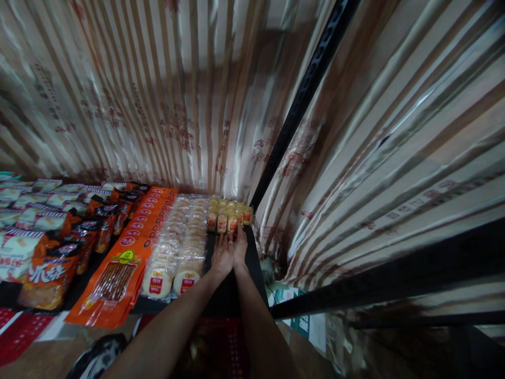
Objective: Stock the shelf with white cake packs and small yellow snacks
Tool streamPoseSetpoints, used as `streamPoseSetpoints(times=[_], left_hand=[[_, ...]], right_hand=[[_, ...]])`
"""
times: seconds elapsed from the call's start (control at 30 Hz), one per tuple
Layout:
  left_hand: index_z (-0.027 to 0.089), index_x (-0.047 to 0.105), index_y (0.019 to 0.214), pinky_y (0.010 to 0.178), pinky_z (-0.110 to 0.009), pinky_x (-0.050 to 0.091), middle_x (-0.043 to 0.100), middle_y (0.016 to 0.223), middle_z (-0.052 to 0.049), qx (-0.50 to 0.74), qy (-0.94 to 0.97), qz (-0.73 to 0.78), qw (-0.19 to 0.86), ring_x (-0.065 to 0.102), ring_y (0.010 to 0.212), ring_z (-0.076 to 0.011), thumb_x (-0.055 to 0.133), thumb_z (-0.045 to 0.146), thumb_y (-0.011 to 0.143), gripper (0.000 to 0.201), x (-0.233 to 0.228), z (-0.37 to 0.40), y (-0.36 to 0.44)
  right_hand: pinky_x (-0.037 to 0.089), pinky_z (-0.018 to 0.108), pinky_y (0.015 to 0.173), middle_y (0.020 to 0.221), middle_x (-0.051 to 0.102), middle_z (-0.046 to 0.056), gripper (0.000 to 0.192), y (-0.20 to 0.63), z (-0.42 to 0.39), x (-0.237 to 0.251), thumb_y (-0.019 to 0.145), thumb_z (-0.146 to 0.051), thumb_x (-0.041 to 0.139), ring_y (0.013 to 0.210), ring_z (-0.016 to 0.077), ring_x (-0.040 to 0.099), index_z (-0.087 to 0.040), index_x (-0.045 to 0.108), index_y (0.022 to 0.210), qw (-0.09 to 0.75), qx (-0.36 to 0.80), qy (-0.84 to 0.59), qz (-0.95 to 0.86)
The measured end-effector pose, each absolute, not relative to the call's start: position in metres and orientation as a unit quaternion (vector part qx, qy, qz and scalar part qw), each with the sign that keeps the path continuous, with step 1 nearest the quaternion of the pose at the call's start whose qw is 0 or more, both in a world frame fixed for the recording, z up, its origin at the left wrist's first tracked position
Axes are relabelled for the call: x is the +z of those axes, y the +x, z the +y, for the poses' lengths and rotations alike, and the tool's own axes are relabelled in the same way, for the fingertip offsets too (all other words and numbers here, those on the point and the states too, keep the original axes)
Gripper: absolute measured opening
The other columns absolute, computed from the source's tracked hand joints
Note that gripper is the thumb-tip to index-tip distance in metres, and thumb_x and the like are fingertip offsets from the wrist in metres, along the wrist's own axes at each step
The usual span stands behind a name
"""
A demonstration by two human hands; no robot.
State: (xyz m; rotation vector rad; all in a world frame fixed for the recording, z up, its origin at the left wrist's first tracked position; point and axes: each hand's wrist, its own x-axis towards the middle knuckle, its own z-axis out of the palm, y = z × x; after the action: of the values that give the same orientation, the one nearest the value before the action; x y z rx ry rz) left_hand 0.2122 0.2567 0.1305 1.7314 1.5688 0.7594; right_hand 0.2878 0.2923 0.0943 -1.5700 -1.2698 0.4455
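Observation:
Both my arms reach forward over the dark shelf [221, 300] to its right end. My left hand [223, 254] lies with its fingers stretched out, fingertips at the front row of small yellow snack packs [221, 222] with red labels. Right beside it, almost touching, my right hand [240, 246] also has its fingers stretched forward, the tips against the packs at the right of the group. The packs stand in several close rows. Neither hand shows anything gripped; the fingertips are small and a little blurred.
Left of the packs lie two rows of clear-wrapped round flatbreads [189, 273], orange packets of brown sticks [114, 279], orange-black bags [49, 273] and white packets [19, 252]. A black slotted post [300, 100] rises at the shelf's right corner. Striped curtain [158, 95] hangs behind.

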Motion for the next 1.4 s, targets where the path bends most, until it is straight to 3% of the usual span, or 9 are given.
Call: streamPoseSetpoints(times=[0.3, 0.47, 0.63, 0.9, 1.17, 1.4], left_hand=[[0.005, 0.041, 0.135, 0.116, -0.04, 0.017, 0.032, 0.146, -0.017, 0.239, 0.646, 0.645, 0.331, 0.021, 0.139, -0.0228, 0.025, 0.025, 0.092, 0.05, 0.13, 0.256, 0.216], [0.009, 0.04, 0.136, 0.116, -0.04, 0.018, 0.034, 0.145, -0.013, 0.211, 0.675, 0.634, 0.313, 0.022, 0.139, -0.021, 0.023, 0.024, 0.093, 0.049, 0.13, 0.258, 0.215], [0.004, 0.04, 0.136, 0.117, -0.037, 0.015, 0.036, 0.144, -0.015, 0.182, 0.69, 0.633, 0.3, 0.023, 0.138, -0.0204, 0.02, 0.021, 0.093, 0.05, 0.136, 0.256, 0.217], [-0.001, 0.046, 0.13, 0.113, -0.036, 0.025, 0.043, 0.139, -0.02, 0.221, 0.668, 0.652, 0.281, 0.033, 0.134, -0.0253, 0.028, 0.018, 0.09, 0.048, 0.148, 0.247, 0.22], [0.012, 0.055, 0.12, 0.102, -0.029, 0.037, 0.059, 0.122, -0.012, 0.262, 0.652, 0.641, 0.307, 0.052, 0.117, -0.0191, 0.031, 0.015, 0.088, 0.041, 0.163, 0.228, 0.22], [0.014, 0.057, 0.116, 0.099, -0.024, 0.039, 0.061, 0.118, -0.009, 0.259, 0.666, 0.622, 0.321, 0.054, 0.112, -0.016, 0.03, 0.014, 0.087, 0.039, 0.17, 0.182, 0.22]], right_hand=[[0.048, 0.031, 0.082, 0.107, 0.056, 0.014, 0.047, 0.289, 0.29, 0.087, 0.077, -0.028, 0.047, 0.087, 0.018, 0.058, -0.012, 0.056, 0.12, 0.509, 0.158, -0.679, -0.504], [0.048, 0.03, 0.082, 0.105, 0.058, 0.011, 0.043, 0.29, 0.292, 0.081, 0.077, -0.025, 0.048, 0.09, 0.018, 0.057, -0.015, 0.06, 0.117, 0.536, 0.181, -0.653, -0.504], [0.047, 0.031, 0.085, 0.107, 0.057, 0.01, 0.046, 0.293, 0.291, 0.079, 0.077, -0.021, 0.047, 0.092, 0.0175, 0.057, -0.018, 0.058, 0.121, 0.533, 0.182, -0.644, -0.517], [0.046, 0.031, 0.089, 0.109, 0.055, 0.012, 0.046, 0.295, 0.289, 0.078, 0.073, -0.015, 0.046, 0.098, 0.0186, 0.055, -0.015, 0.061, 0.116, 0.521, 0.181, -0.651, -0.522], [0.047, 0.032, 0.086, 0.109, 0.057, 0.013, 0.041, 0.294, 0.273, 0.085, 0.07, -0.016, 0.048, 0.095, 0.0194, 0.056, -0.014, 0.064, 0.108, 0.52, 0.175, -0.657, -0.517], [0.049, 0.034, 0.082, 0.099, 0.064, 0.012, 0.036, 0.3, 0.227, 0.086, 0.067, -0.019, 0.046, 0.089, 0.0212, 0.06, -0.014, 0.067, 0.096, 0.512, 0.196, -0.653, -0.523]])
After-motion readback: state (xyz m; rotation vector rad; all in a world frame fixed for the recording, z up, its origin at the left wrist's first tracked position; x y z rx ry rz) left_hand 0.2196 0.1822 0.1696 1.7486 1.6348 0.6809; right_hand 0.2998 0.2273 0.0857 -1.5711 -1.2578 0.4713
